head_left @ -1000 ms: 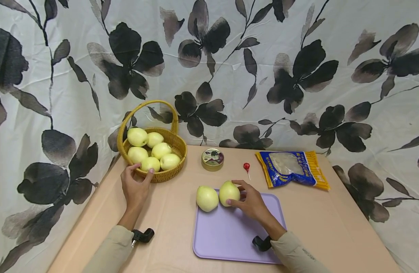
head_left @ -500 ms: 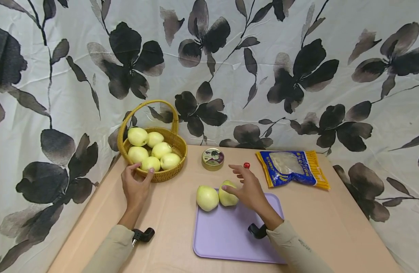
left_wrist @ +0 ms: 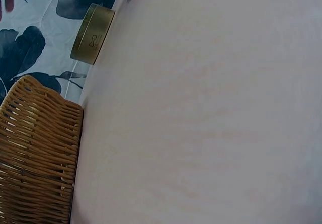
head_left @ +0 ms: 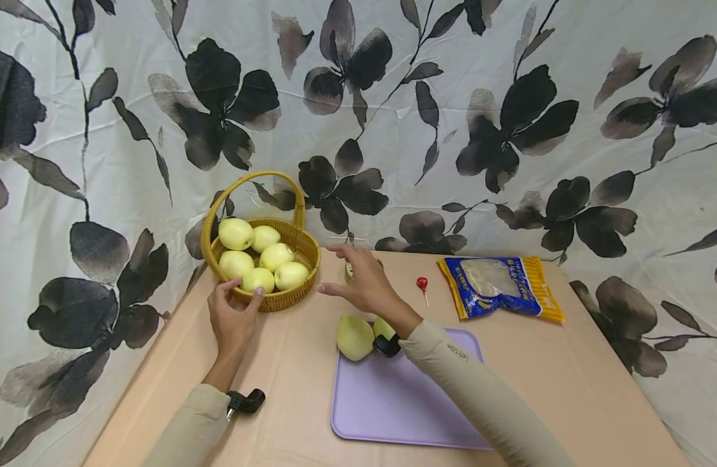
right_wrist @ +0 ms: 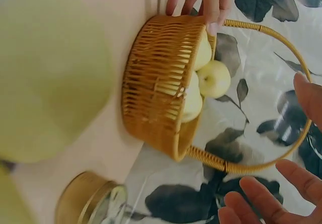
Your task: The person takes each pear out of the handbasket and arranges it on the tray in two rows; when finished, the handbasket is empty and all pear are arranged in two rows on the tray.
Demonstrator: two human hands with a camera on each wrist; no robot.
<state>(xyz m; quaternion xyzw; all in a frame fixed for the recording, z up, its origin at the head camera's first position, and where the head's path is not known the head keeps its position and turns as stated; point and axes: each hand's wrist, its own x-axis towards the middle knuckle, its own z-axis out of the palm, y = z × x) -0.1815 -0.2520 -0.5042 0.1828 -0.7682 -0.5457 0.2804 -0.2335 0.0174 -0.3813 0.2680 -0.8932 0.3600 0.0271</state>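
A yellow wicker basket with a tall handle holds several pale yellow-green apples. My left hand holds its near rim, fingers and thumb at the edge, as the right wrist view also shows. My right hand, empty with fingers spread, hovers just right of the basket and partly covers the round gold tin. Two more apples lie on the far left part of a purple tray: one apple in full view, the other apple partly behind my right wrist.
A red lollipop lies right of the tin. Farther right is a blue and yellow food packet. Behind the table hangs a floral cloth.
My right hand has let go of the right apple on the tray and moved up and left toward the basket. My left hand has stayed at the basket's rim.
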